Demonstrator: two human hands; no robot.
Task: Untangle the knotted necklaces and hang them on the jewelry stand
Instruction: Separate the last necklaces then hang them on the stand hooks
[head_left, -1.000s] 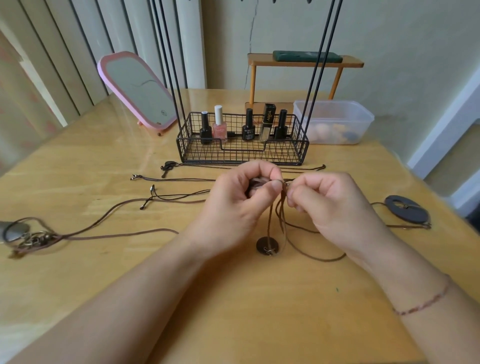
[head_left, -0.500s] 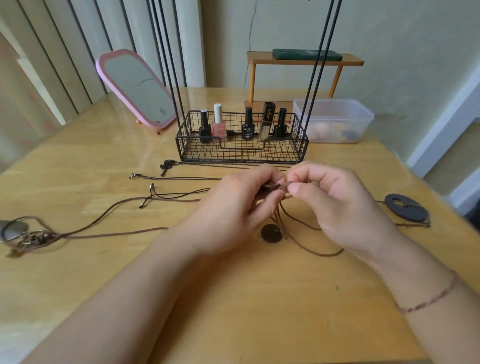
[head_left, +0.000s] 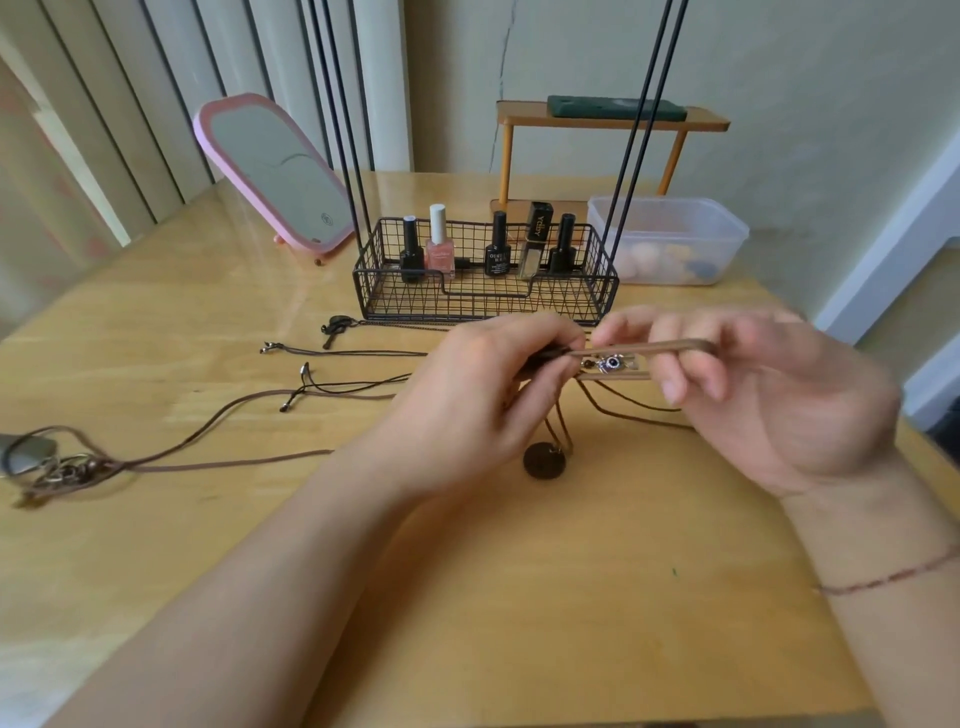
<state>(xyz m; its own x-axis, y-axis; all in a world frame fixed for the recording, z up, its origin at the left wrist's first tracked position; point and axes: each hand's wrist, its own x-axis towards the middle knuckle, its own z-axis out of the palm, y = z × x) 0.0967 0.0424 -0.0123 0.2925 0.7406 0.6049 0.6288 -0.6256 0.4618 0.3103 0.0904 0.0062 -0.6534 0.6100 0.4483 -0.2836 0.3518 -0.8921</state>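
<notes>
Fig.: untangling at the table (head_left: 467, 597), head view. L hand (head_left: 467, 410) pinches the knotted end of a brown cord (head_left: 639, 345) between thumb and forefinger, just above the table. R hand (head_left: 769, 400) has its fingers curled round the other end of the same loop, so two strands run taut & roughly level between the hands. A small eye charm (head_left: 609, 363) sits between the strands, near the L fingertips. More cord droops from the knot to a dark disc pendant (head_left: 544, 460) lying flat on the table below the hands. Other necklaces (head_left: 332, 387) lie spread out to the L, apart from the hands; one ends in a tangled clump (head_left: 57, 470) at the far L edge. Behind: jewelry stand (head_left: 488, 283), i.e. wire basket w/ tall black rods, holding polish bottles (head_left: 440, 249). Pink mirror (head_left: 275, 171) to its L, plastic tub (head_left: 667, 239) to its R.
</notes>
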